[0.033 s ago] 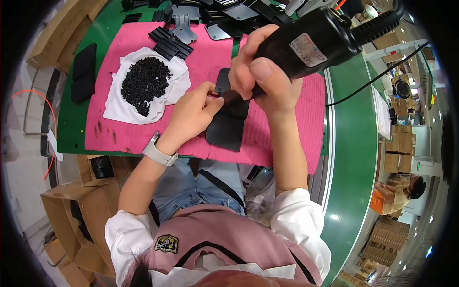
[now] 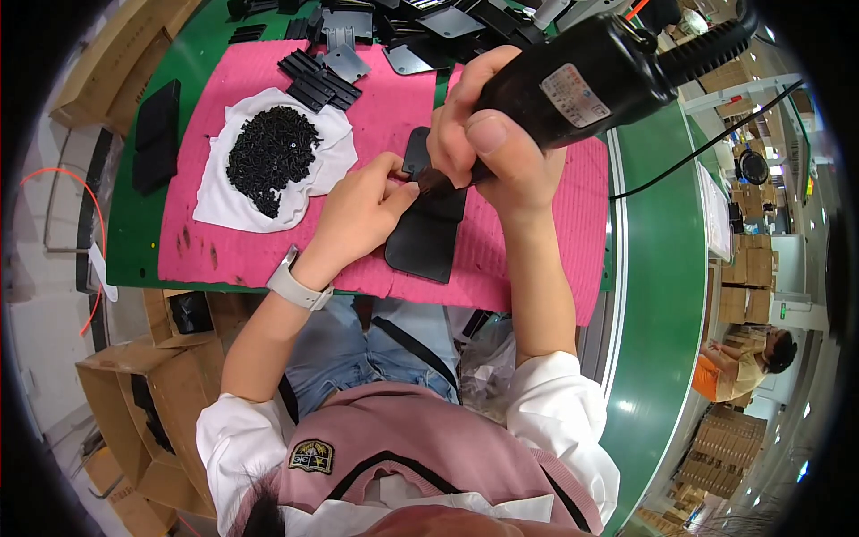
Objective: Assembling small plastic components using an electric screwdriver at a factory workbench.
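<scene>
My right hand (image 2: 501, 148) is wrapped round a black corded electric screwdriver (image 2: 580, 85), held tilted over a black plastic part (image 2: 428, 243) on the pink mat. The driver's tip is hidden behind my fingers. With thumb and fingers closed, my left hand (image 2: 362, 213) grips the part's left side near its middle. Left of that hand, a heap of small black screws (image 2: 271, 157) lies on a white cloth (image 2: 219, 201).
The pink mat (image 2: 242, 259) covers part of a green table (image 2: 649, 313). Black rails (image 2: 315, 82) and several dark plates (image 2: 412, 59) lie at the far side. Two black pieces (image 2: 157, 134) rest at the left. Cardboard boxes (image 2: 148, 385) stand lower left; another person (image 2: 747, 362) is at far right.
</scene>
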The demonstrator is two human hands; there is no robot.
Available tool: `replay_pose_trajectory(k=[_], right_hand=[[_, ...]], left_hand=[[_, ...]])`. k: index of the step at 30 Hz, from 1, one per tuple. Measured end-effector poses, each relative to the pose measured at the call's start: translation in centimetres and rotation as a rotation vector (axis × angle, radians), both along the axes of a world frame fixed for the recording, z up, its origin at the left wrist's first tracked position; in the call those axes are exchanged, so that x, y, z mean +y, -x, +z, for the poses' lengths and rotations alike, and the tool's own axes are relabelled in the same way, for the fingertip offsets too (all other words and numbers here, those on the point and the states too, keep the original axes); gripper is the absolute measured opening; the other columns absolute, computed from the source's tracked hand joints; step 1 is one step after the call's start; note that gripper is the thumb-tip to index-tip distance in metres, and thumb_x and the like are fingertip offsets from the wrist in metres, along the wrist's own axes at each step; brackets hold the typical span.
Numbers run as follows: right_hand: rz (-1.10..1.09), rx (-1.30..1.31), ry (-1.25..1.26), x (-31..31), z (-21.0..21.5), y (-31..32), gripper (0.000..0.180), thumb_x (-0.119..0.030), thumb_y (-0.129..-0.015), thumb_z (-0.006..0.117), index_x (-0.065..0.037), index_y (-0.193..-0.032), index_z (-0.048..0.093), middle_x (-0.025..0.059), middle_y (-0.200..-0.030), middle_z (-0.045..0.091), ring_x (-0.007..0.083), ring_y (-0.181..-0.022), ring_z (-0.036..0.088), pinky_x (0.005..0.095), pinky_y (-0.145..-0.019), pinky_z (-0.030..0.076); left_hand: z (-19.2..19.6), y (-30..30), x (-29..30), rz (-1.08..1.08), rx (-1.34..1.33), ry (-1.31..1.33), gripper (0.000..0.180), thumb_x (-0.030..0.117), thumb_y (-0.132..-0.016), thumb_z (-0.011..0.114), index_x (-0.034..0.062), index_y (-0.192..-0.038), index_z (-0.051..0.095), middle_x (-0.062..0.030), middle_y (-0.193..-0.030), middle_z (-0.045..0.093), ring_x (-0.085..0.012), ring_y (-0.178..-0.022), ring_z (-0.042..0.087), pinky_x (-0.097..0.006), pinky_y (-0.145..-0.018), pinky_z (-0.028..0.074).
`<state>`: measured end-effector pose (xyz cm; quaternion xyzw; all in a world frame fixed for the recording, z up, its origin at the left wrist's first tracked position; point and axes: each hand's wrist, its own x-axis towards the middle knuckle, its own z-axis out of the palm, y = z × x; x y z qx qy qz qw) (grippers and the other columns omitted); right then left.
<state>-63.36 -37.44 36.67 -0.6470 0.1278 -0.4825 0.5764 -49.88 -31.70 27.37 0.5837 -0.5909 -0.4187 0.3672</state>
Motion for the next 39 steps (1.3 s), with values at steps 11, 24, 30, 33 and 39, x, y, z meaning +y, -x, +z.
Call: replay_pose_trajectory(k=[11,24,30,33,39], right_hand=[[0.02,-0.021,-0.033,0.2,-0.3,0.1,0.031,-0.02,-0.077,0.067,-0.002,-0.087,0.044,0.0048,-0.052,0.043,0.0119,-0.039,0.041,0.0255,-0.039,0.034],[-0.47,0.032,-0.191,1.6,2.0,7.5,0.049,-0.02,-0.086,0.057,0.002,-0.126,0.038,0.006,-0.067,0.047,0.0149,-0.05,0.044,0.0282,-0.049,0.04],[-1.044,1.301,0.369,0.2,-6.2,20.4,0.067,-0.016,-0.073,0.071,0.001,-0.13,0.04,0.023,-0.112,0.055,0.0322,-0.103,0.056,0.0403,-0.087,0.047],[-1.048,1.293,0.702,3.9,-1.8,13.6,0.073,-0.018,-0.064,0.076,-0.003,-0.129,0.044,0.0223,-0.125,0.048,0.0373,-0.117,0.046,0.0432,-0.093,0.043],[-0.139,1.046,0.799,7.7,1.3,4.5,0.059,-0.018,-0.057,0.081,-0.003,-0.109,0.058,0.0124,-0.096,0.064,0.0296,-0.089,0.063,0.0392,-0.073,0.05]], left_hand=[[0.2,0.2,0.3,0.024,-0.035,-0.001,0.027,0.02,-0.083,0.057,-0.0004,-0.101,0.056,-0.0159,-0.07,0.064,-0.0347,-0.068,0.063,-0.043,-0.061,0.045],[0.1,-0.3,3.0,0.052,0.097,0.104,0.058,0.015,-0.081,0.068,0.0013,-0.129,0.038,-0.0042,-0.073,0.058,-0.0082,-0.065,0.052,-0.023,-0.063,0.042],[0.9,2.0,6.2,0.173,0.583,0.266,0.05,-0.005,-0.076,0.062,0.0012,-0.12,0.039,-0.0128,-0.091,0.063,-0.0204,-0.08,0.063,-0.029,-0.07,0.048],[2.8,2.1,7.4,0.312,0.39,0.515,0.041,-0.005,-0.078,0.061,-0.0001,-0.115,0.043,-0.0135,-0.088,0.065,-0.0188,-0.08,0.064,-0.028,-0.07,0.049],[4.8,-0.3,9.6,0.065,0.144,0.821,0.048,-0.002,-0.073,0.07,-0.0013,-0.115,0.046,-0.0118,-0.092,0.065,-0.0214,-0.086,0.064,-0.031,-0.077,0.048]])
